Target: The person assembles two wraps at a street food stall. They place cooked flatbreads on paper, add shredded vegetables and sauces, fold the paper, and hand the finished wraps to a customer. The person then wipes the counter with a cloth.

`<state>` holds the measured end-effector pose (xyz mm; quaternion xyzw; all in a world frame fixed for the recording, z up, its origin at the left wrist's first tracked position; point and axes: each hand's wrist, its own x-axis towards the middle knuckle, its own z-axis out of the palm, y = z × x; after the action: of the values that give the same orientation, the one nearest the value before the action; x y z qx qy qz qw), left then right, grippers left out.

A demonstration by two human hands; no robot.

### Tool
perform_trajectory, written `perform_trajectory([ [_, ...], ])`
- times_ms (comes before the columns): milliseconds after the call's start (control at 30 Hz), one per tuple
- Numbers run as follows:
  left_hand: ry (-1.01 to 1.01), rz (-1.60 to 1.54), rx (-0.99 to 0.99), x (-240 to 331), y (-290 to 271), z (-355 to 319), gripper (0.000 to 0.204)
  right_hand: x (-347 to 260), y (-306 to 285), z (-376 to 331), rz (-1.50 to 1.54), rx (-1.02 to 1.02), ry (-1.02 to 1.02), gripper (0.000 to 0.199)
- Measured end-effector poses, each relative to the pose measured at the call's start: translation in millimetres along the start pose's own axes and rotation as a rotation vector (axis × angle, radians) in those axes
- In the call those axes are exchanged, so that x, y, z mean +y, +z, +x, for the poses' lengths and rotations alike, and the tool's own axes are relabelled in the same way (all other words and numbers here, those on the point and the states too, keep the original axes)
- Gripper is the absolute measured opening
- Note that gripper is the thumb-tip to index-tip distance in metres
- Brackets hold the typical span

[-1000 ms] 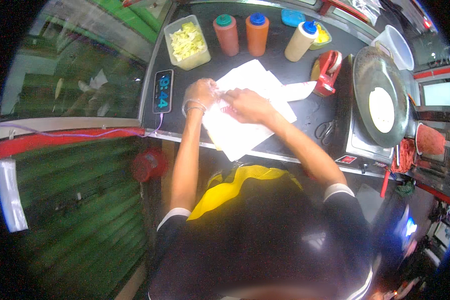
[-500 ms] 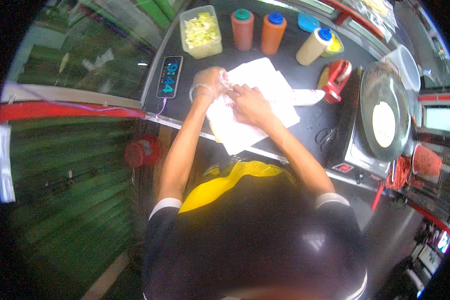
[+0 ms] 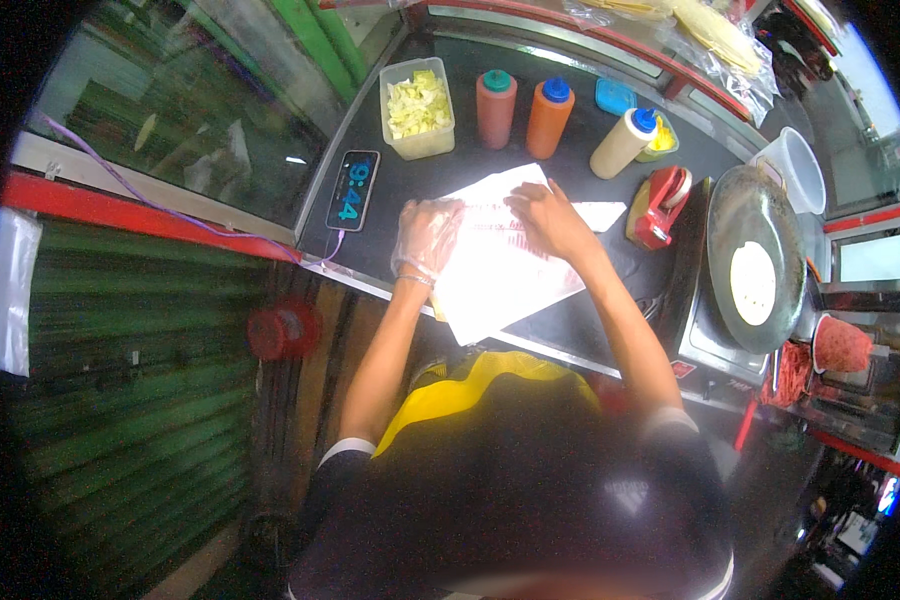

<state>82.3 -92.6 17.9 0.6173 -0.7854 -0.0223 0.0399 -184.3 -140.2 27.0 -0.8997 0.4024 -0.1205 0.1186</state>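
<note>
A stack of white paper sheets [image 3: 485, 285] with red print lies at the counter's front edge, tilted. My left hand [image 3: 428, 236], in a clear plastic glove, grips the stack's left side with curled fingers. My bare right hand [image 3: 548, 220] has its fingers bent and pressed on the paper's upper right part. From beneath that hand a narrow, pointed piece of printed white paper [image 3: 602, 214] sticks out to the right. Whether anything is wrapped inside the paper is hidden.
Behind stand a tub of chopped lettuce [image 3: 417, 108] and sauce bottles [image 3: 548, 120]. A phone [image 3: 353, 190] with a purple cable lies left. Rightward are a red tape dispenser [image 3: 660, 210], a cream bottle [image 3: 622, 145] and a dark pan [image 3: 725, 255] holding a flatbread [image 3: 752, 283].
My hands have moved apart: the right one has shifted toward the paper's upper right, the left one stays at its left side. The whole view has tilted slightly, so things sit lower.
</note>
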Motion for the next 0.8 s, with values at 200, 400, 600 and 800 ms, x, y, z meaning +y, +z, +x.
perform_trajectory([
  [200,0.133,-0.258,0.125,12.0,-1.0,29.0,0.031,11.9,-11.6,46.8,0.166,-0.093,0.226,0.056],
  [400,0.186,-0.547,0.154,23.8,13.9,23.5,0.052,-15.6,-18.6,-6.0,0.143,0.107,0.07,0.048],
  [600,0.366,-0.46,0.152,28.6,42.1,-0.4,0.056,-41.2,-30.5,-112.3,0.308,0.792,0.435,0.021],
  [800,0.348,-0.396,0.197,32.0,49.1,-7.2,0.06,18.5,-47.4,-158.4,1.009,1.009,1.058,0.053],
])
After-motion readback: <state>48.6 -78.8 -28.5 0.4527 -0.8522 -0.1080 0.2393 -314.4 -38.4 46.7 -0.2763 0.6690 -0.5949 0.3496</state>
